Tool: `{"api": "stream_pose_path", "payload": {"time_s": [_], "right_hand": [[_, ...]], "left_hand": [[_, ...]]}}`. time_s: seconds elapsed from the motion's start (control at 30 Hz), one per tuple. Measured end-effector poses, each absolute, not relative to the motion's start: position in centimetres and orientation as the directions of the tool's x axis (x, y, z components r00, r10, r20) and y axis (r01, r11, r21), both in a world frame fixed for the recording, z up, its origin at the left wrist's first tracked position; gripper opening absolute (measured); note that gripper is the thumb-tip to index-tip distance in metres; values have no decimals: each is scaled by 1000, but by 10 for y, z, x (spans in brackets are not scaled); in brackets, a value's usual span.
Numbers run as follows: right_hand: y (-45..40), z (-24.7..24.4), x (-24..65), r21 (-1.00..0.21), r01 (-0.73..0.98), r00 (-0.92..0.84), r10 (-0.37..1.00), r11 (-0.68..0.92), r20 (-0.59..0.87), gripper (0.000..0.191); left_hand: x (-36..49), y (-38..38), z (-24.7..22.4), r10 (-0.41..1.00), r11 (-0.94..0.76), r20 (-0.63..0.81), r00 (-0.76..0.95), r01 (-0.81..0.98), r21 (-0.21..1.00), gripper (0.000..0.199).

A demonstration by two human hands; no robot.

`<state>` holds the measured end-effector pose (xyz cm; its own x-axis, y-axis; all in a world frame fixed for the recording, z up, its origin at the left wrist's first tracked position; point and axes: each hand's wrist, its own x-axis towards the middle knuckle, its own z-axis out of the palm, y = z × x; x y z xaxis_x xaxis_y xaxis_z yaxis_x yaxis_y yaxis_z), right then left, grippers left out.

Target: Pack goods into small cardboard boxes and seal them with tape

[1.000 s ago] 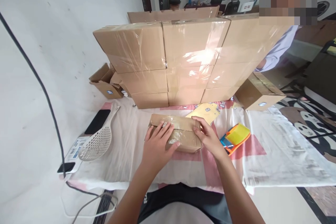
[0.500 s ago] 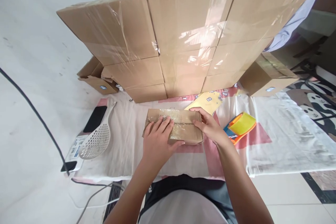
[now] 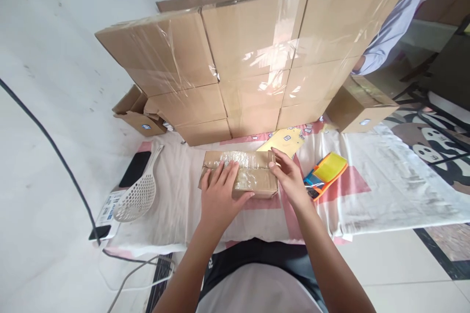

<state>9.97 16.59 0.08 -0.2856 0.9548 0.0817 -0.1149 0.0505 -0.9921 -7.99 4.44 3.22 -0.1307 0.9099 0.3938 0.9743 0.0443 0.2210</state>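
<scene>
A small cardboard box with clear tape across its top lies on the cloth-covered table in front of me. My left hand rests on the left part of its top, fingers spread, thumb along the near edge. At the box's right end is my right hand, its thumb on the top and index finger at the far corner; the fingers curl around that end, and the others are partly hidden. Behind the box lies a yellow sheet. Right of my right hand is an orange-and-yellow item with blue parts.
Stacked taped cartons form a wall behind. A white perforated skimmer and a black phone lie left. An open box stands back left, another box back right. Beyond the cartons shows a person's sleeve. A cable hangs left.
The view has shifted slightly, showing more beyond the cartons. Both hands stay on the box; my right thumb sits slightly farther up its right end.
</scene>
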Motion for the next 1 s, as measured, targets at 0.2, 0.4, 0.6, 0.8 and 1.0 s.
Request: {"api": "stream_pose_path", "payload": {"time_s": [0.2,0.4,0.6,0.8,1.0], "right_hand": [[136,-3,139,-982,-64,58,983,180,176,29],[144,-20,195,-949,-3,483,832,315,274,24],[181,-38,228,-968,-171,437,895,186,94,31],[205,-35,222,-971,-220,91,989,-97,-119,42],[211,-38,208,-994,-60,-8,996,-88,-88,44]], "left_hand": [[-80,43,35,919,35,378,-115,977,212,64],[-81,44,36,903,49,409,-129,978,201,59],[-80,43,37,901,45,413,-131,976,212,61],[-79,38,31,900,39,416,-129,975,217,50],[-73,39,35,918,64,372,-137,977,202,50]]}}
